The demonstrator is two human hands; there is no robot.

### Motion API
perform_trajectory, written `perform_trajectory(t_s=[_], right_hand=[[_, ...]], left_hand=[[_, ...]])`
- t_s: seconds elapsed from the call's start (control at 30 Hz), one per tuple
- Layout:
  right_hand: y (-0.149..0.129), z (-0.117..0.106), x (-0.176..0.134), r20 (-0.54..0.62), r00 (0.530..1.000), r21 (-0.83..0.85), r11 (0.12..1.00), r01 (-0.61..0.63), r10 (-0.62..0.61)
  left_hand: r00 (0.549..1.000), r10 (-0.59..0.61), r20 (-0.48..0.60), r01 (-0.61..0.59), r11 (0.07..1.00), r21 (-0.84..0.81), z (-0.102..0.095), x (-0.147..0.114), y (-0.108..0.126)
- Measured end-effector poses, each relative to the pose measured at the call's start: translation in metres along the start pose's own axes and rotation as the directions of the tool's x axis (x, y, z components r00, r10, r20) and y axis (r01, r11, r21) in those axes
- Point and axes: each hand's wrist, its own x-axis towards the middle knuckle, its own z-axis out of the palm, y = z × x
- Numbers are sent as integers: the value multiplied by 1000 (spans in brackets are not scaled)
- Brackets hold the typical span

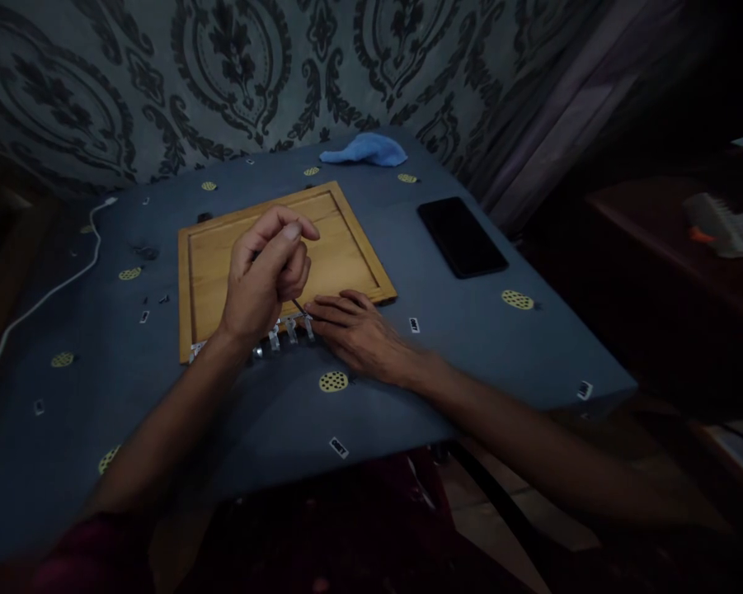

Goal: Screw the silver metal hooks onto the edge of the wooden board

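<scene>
A framed wooden board (352, 247) lies on the table. Along its near edge runs a metal rail with several silver hooks (292, 332), partly covered by my left forearm. My left hand (272, 264) is closed in a fist above the board, around what looks like a screwdriver (298, 308). Only its thin dark shaft shows, slanting down to the rail's right end; the handle is hidden in the fist. My right hand (355, 334) lies with fingers stretched out over the board's near edge, touching the rail's right end. Small dark screws (164, 299) lie left of the board.
A black phone (463, 237) lies to the right of the board, and a crumpled blue cloth (368, 150) at the back. A white cable (43, 297) curves along the left side. The table (470, 355) has a blue-grey cover with pineapple prints. A patterned curtain hangs behind.
</scene>
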Motion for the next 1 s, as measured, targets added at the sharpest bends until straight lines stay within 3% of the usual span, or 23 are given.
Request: perform_trajectory(t_s=[0.23,0.6,0.77,0.93,1.0], right_hand=[[1,1,0,4,1000,7,1000,5,-5],[-3,-5,1,52,999,6,1000,-8,8],[-2,-5,1,65,998,7,1000,-16,15],[-1,-3,2,65,998,20,1000,-16,15],[-1,-2,2,52,999,24,1000,-15,14]], left_hand=[[999,-3,33,3,1000,-8,0,-1,2],[981,-70,180,51,993,105,-9,2,-1],[990,-39,135,31,998,60,-3,3,-7],[996,82,-47,-81,997,13,5,3,-18],[993,96,-73,-97,995,-3,7,3,-20]])
